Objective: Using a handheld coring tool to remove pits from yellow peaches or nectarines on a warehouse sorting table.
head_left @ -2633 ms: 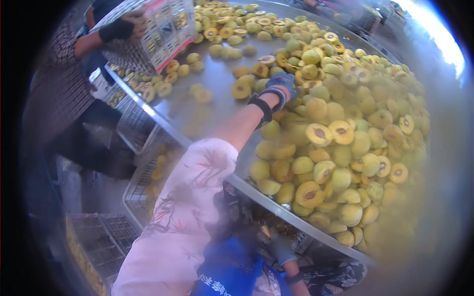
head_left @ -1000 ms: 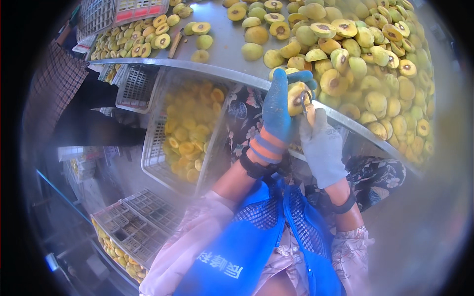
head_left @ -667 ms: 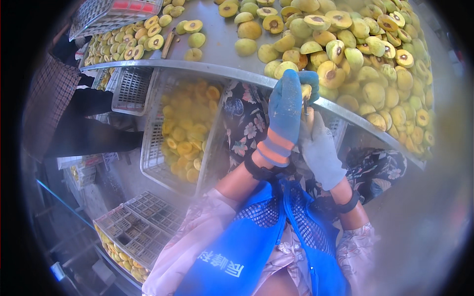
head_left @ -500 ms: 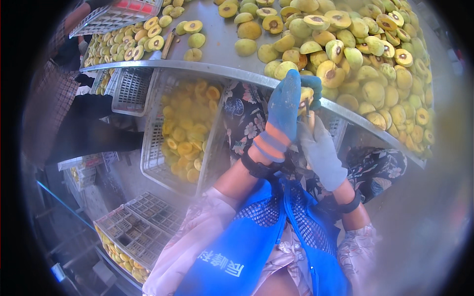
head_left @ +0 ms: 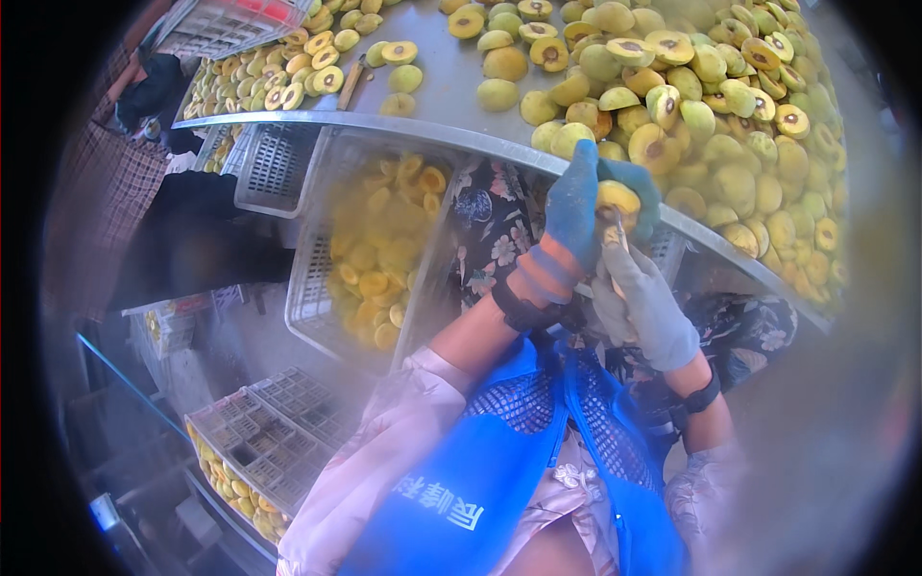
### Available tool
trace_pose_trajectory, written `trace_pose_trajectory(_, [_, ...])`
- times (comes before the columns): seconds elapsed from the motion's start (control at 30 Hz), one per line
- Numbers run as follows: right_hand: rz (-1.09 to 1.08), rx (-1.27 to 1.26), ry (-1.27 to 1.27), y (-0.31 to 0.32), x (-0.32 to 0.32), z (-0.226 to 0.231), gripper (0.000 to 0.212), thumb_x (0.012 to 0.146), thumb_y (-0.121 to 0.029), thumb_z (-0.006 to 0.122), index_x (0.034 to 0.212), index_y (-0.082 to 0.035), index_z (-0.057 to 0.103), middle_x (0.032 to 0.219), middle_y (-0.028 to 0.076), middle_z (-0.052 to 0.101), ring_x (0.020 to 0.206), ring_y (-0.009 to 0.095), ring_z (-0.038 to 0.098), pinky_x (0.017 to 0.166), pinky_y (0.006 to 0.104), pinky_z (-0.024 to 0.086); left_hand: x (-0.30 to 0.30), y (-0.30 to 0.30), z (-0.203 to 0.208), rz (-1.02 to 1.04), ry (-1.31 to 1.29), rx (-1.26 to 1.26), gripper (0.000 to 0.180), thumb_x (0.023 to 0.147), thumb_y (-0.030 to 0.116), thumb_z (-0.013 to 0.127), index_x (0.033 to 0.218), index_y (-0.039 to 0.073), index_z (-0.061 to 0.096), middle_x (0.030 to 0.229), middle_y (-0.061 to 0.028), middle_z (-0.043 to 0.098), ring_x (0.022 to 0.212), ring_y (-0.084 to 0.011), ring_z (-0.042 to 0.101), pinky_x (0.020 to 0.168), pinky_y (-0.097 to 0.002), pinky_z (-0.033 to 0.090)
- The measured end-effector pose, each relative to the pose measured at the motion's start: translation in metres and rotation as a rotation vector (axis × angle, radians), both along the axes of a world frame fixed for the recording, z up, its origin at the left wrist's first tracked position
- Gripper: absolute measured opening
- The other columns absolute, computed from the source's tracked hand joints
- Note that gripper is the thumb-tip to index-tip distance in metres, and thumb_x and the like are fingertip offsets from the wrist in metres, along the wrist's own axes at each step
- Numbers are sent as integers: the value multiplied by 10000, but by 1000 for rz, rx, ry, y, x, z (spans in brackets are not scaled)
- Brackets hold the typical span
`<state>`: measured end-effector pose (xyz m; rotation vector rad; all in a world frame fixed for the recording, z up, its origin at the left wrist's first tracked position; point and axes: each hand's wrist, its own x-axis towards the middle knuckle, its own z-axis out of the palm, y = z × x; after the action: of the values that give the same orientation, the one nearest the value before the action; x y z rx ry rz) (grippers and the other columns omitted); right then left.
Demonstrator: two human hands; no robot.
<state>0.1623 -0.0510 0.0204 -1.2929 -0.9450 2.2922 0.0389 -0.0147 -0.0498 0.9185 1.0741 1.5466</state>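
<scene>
Just off the near edge of the table, a yellow half fruit [head_left: 618,198] sat in the grasp of the left hand [head_left: 576,206], with one blue-gloved digit along its left side and the others curled round its right. The fingers were spread only as wide as the fruit itself. Below it, the right hand [head_left: 655,315], in a pale grey glove, had its fingers closed around the wooden handle of a small tool [head_left: 618,255]. The tool's metal tip pointed up and met the lower part of the fruit; how deep it went could not be told.

A dark band [head_left: 523,307] circled the left wrist, and another the right. Beneath the forearms lay the person's blue vest [head_left: 461,485], open over a pale pink shirt.

Beyond the hands, the metal table [head_left: 451,96] carried a large heap of halved fruit [head_left: 720,158] on the right, many cut faces showing brown middles. A knife [head_left: 351,84] rested near the table's edge, beside a smaller spread of halves [head_left: 288,79].

Under the edge, left of the hands, a white crate [head_left: 305,305] held yellow pieces, with a smaller crate [head_left: 279,168] just beyond. Farther left stood a co-worker in a checked shirt [head_left: 120,206].
</scene>
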Motion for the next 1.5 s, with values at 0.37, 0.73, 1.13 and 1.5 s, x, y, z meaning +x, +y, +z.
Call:
trace_pose_trajectory(0.37, [207, 639, -175, -23, 9, -30, 302, 929, -282, 494, 1004, 6, 541, 610, 48, 511, 481, 143, 502, 492, 271, 441, 0, 16, -42, -427, -284, 451, 351, 938, 343, 485, 998, 10, 577, 899, -96, 630, 806, -233, 617, 746, -318, 508])
trace_pose_trajectory(0.73, [425, 522, -771, -14, 16, -99, 467, 906, -382, 482, 1163, 7, 487, 921, 269, 617, 858, 394, 614, 713, 458, 479, -175, -43, -28, 634, 1980, 127, 325, 798, 170, 646, 1104, 84, 577, 1010, -141, 604, 915, -275, 589, 798, -380, 472])
trace_pose_trajectory(1.13, [514, 787, -792, -7, 22, -140, 522, 890, -463, 485, 1073, 25, 506, 819, 259, 630, 758, 433, 617, 671, 472, 475, -51, 227, 49, -399, 1489, 506, 425, 766, 98, 590, 1188, 100, 546, 1034, -114, 605, 905, -296, 589, 811, -351, 486])
trace_pose_trajectory(1.5, [-313, 555, -185, 63, -10, -12, 401, 894, -158, 552, 1245, -5, 434, 719, 28, 521, 568, 120, 519, 502, 270, 462, -64, 57, 43, -368, -62, -94, 471, 912, 191, 531, 1330, 16, 403, 1142, -94, 561, 1055, -170, 537, 905, -303, 439])
